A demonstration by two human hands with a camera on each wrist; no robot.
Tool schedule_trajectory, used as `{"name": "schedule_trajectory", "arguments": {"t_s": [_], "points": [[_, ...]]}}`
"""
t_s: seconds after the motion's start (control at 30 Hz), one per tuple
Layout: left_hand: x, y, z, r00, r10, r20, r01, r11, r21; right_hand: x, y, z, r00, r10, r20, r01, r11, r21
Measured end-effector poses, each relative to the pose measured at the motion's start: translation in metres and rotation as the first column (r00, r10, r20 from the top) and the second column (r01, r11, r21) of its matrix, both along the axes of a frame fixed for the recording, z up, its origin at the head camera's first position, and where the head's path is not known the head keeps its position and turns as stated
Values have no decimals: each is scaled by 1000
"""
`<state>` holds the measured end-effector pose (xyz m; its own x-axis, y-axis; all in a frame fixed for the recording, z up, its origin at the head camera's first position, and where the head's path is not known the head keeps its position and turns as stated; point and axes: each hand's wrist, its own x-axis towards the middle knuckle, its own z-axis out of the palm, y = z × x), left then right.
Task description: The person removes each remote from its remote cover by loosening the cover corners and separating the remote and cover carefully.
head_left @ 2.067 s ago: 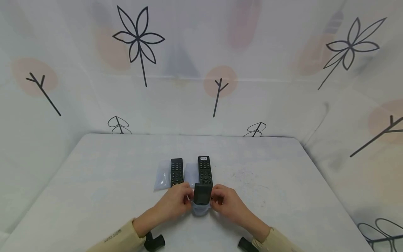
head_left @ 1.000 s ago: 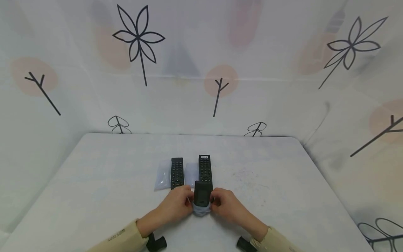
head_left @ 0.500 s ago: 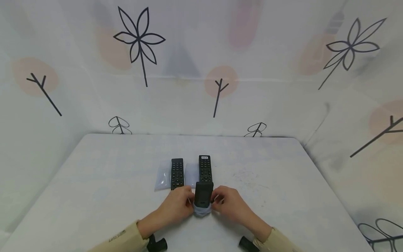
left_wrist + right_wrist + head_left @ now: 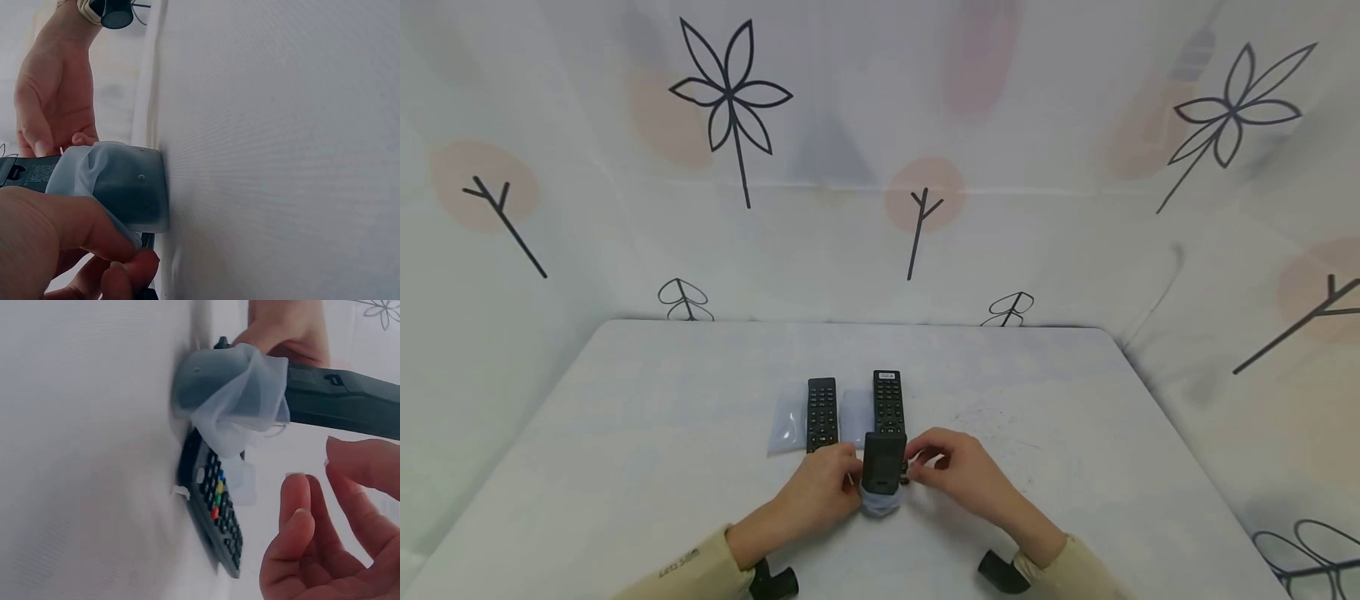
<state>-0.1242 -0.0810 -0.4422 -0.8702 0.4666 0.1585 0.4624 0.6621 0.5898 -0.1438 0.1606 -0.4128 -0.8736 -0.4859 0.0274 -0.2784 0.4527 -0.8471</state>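
Observation:
A black remote point(image 4: 882, 461) stands tilted on its near end on the white table point(image 4: 625, 433), and that end sits in a crumpled clear plastic sleeve point(image 4: 880, 500). My left hand point(image 4: 842, 479) pinches the sleeve point(image 4: 94, 181) between thumb and fingers point(image 4: 125, 265) against the remote's left side. My right hand point(image 4: 925, 462) hovers just right of the remote with loosely curled fingers point(image 4: 300, 519) that hold nothing and stay apart from the remote point(image 4: 344, 400). The sleeve point(image 4: 234, 394) bunches around the remote's lower end.
Two more black remotes point(image 4: 822, 412) point(image 4: 887, 398) lie side by side just beyond my hands, each next to a flat clear bag point(image 4: 786, 427) point(image 4: 856, 417). One of them point(image 4: 215, 500) shows coloured buttons. Patterned cloth walls enclose the table.
My right hand has let go of the remote and sleeve and drawn slightly right and up. The left hand keeps its grip; the remote has barely moved.

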Motion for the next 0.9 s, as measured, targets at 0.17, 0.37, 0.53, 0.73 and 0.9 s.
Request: {"name": "schedule_trajectory", "arguments": {"t_s": [0.17, 0.37, 0.53, 0.73, 0.9], "points": [[0, 1, 0, 1000, 2, -11, -2, 1000, -5, 0, 2, 7, 1000, 1, -28, -3, 998, -67], [-1, 1, 3, 1000, -5, 0, 5, 1000, -3, 3, -1, 12, 999, -4, -48, -3, 987, -158], [-1, 1, 4, 1000, -11, -2, 11, 1000, 2, 7, -5, 16, 999, -6, -49, -6, 970, -243], [-1, 1, 4, 1000, -11, -17, 11, 1000, 6, 11, -12, 18, 999, 8, -47, -22, 948, -319], [-1, 1, 4, 1000, -20, -24, 21, 999, 36, 13, -16, 17, 999, 22, -25, -29, 936, -350]]}}
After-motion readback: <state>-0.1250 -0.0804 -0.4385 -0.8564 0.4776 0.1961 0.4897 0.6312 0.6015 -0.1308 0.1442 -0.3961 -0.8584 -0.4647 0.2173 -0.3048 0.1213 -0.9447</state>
